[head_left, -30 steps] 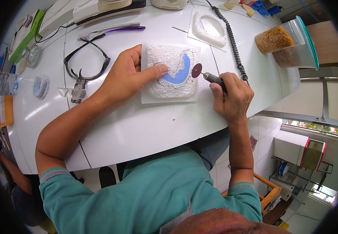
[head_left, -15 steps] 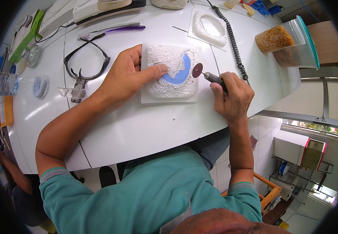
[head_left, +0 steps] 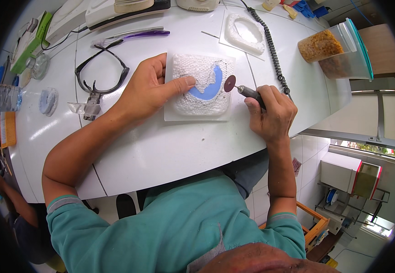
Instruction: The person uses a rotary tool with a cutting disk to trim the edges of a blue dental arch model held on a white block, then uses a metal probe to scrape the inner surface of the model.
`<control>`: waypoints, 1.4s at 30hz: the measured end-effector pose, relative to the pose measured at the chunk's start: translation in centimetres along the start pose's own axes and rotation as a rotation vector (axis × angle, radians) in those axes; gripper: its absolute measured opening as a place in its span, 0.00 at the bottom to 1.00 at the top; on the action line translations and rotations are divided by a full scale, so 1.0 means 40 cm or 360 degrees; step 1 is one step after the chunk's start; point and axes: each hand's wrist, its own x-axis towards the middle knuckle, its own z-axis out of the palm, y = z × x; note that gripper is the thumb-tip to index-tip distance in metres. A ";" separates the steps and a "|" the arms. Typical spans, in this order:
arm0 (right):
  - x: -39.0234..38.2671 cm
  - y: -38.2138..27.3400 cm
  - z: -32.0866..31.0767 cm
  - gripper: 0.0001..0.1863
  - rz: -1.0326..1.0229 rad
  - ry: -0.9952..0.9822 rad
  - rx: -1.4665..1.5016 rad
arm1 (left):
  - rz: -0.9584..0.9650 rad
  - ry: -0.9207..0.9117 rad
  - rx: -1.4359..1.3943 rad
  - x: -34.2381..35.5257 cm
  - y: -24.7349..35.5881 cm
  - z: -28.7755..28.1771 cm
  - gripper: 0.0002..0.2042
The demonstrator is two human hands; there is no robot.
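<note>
My left hand [head_left: 154,91] grips the left side of a clear-edged square plastic sheet [head_left: 197,117], its thumb lying across the top. Raised from that sheet is a white, bead-textured block [head_left: 186,66] with a blue curved area [head_left: 209,92] and dark marks around it. In my right hand [head_left: 275,113] is a rotary handpiece [head_left: 250,93], held like a pen. Its reddish-brown cutting disc [head_left: 230,83] stands at the block's right edge; whether it touches I cannot tell.
Dark-framed magnifier glasses [head_left: 123,73] and a purple-handled brush [head_left: 147,33] lie to the left. Beyond the block are a cut-out white frame [head_left: 234,38] and a coiled black cord [head_left: 272,48]. A teal-lidded tub [head_left: 343,59] stands at right. Another person's arm [head_left: 17,200] shows far left.
The sheet and block have shifted very slightly to the left in my left hand. The disc has moved a hair left with the handpiece; both grips are the same.
</note>
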 end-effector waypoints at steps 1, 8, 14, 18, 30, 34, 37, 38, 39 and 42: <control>0.000 -0.001 -0.001 0.28 0.0002 -0.0004 -0.0001 | 0.0000 0.0000 -0.0001 0.000 0.000 0.000 0.26; -0.004 0.003 0.000 0.28 0.0000 -0.0010 -0.0029 | -0.0002 0.0011 -0.0007 -0.001 0.001 0.002 0.25; -0.004 0.002 0.001 0.27 -0.0002 0.0006 -0.0022 | -0.0004 -0.0004 0.0016 -0.001 0.002 0.002 0.24; -0.001 0.000 -0.002 0.27 -0.0004 -0.0009 -0.0024 | 0.0010 -0.0010 0.0012 -0.002 0.002 0.001 0.25; -0.010 0.020 -0.022 0.25 0.0054 -0.0006 0.0111 | -0.0054 -0.0045 0.0057 0.000 0.017 0.007 0.23; -0.011 0.015 -0.013 0.25 0.0031 -0.0057 0.0113 | -0.0103 -0.0047 0.0077 -0.003 0.019 0.006 0.23; -0.011 0.015 -0.012 0.25 0.0025 -0.0068 0.0082 | -0.0103 -0.0053 0.0091 -0.003 0.021 0.005 0.23; -0.011 0.015 -0.011 0.26 0.0023 -0.0070 0.0074 | -0.0103 -0.0052 0.0099 -0.002 0.022 0.006 0.23; -0.012 0.015 -0.010 0.26 0.0024 -0.0072 0.0073 | -0.0104 -0.0053 0.0097 -0.002 0.021 0.006 0.23; -0.012 0.014 -0.008 0.26 0.0014 -0.0079 0.0062 | -0.0086 -0.0052 0.0081 -0.003 0.018 0.007 0.24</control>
